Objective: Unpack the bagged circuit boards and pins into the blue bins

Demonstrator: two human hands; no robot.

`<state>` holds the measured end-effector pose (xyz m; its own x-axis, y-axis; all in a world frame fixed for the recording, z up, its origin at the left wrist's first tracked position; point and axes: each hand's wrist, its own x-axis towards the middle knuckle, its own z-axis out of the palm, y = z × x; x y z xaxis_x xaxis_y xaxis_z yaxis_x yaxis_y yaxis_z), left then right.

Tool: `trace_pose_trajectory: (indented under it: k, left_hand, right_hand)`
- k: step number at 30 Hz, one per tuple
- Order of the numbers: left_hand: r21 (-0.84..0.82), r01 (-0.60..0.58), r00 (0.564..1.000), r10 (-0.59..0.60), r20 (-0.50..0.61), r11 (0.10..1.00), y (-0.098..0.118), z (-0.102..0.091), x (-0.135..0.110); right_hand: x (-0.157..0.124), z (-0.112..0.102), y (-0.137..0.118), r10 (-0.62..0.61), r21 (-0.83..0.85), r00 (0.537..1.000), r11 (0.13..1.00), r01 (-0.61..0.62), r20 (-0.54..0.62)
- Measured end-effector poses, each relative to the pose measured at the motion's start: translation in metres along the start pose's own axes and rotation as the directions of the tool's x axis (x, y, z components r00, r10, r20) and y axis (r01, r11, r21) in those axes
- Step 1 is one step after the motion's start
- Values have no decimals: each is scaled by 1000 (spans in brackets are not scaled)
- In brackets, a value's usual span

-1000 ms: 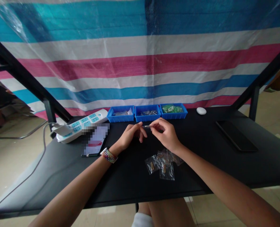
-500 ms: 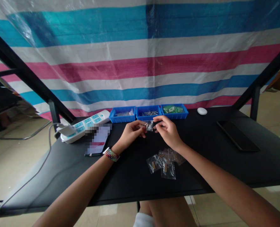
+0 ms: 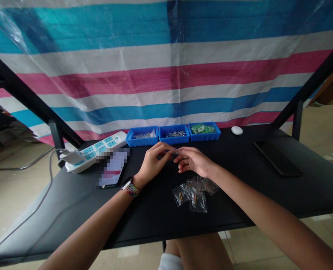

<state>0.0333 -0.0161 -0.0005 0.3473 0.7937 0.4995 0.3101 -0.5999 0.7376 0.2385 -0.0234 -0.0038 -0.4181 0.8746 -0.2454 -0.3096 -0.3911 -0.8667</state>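
My left hand (image 3: 153, 163) and my right hand (image 3: 193, 162) meet over the black table (image 3: 239, 195), fingertips pinched together on a small clear plastic bag (image 3: 174, 153) that is mostly hidden between them. Just behind the hands stand three blue bins: the left bin (image 3: 142, 136) holds clear bags, the middle bin (image 3: 174, 134) holds thin metal pins, the right bin (image 3: 204, 131) holds green parts. In front of my right wrist lie several small clear bags with brass pins (image 3: 194, 191).
A white power strip (image 3: 94, 150) with a plugged-in adapter and a phone (image 3: 112, 168) lie at the left. A white oval object (image 3: 236, 130) and a dark flat slab (image 3: 277, 157) sit at the right. A striped tarp hangs behind the table, between black frame legs.
My hands have lowered slightly toward the table and closed in on the small bag, which showed more plainly half a second ago. The view has shifted a little.
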Motion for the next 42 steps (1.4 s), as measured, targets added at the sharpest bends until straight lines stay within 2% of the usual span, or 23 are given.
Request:
trace_pose_trajectory:
  k: [4,9,12,14,18,22,24,26,27,29,31,32,35,38,40,42]
  left_hand:
    - [-41,18,999,-17,27,999,1,1,0]
    - [-218,204,979,-202,30,954,-8,6,1]
    - [-313,297,953,-299,43,902,-11,6,3]
    - [-351,349,936,-337,97,869,-10,4,5]
    - [-401,383,924,-337,182,832,-5,1,7]
    - [-454,380,924,-347,159,806,-5,1,8]
    - [-481,373,925,-361,121,794,-8,0,9]
    - [-514,349,923,-381,46,784,-12,-3,10]
    - [-533,332,917,-398,-11,779,-15,-5,11]
    - [-559,307,885,-447,-129,770,-22,-12,14]
    - [-576,290,841,-490,-228,765,-29,-20,17]
    - [-581,283,822,-505,-264,763,-32,-24,18]
    - [-606,262,768,-543,-340,751,-39,-34,21]
    - [-647,279,754,-579,-309,709,-41,-39,21]
    - [-644,303,768,-580,-272,703,-40,-37,20]
    - [-590,319,793,-550,-262,742,-37,-33,19]
  right_hand:
    - [3,-4,2,-98,10,993,995,99,-66]
    - [6,-5,2,-298,-147,938,950,274,-176]
    - [6,-3,3,-434,-272,885,883,381,-167]
    - [6,-2,4,-491,-326,859,843,427,-145]
    - [6,-2,4,-522,-378,847,808,452,-103]
    - [6,-3,5,-491,-407,869,806,429,-56]
    - [5,-3,5,-474,-441,878,803,400,-67]
    - [1,-3,3,-481,-536,874,757,373,-72]
    - [-2,-3,1,-480,-603,877,708,368,-30]
    - [-9,-3,-6,-419,-730,891,551,404,176]
    - [-16,-4,-13,-273,-791,872,371,486,407]
    - [-20,-4,-16,-206,-800,853,298,521,479]
    - [-25,-6,-19,-97,-807,825,171,566,557]
    - [-25,-7,-16,-47,-806,824,184,562,564]
    - [-24,-7,-12,-16,-794,822,251,554,569]
    - [-24,-5,-10,1,-777,818,312,547,576]
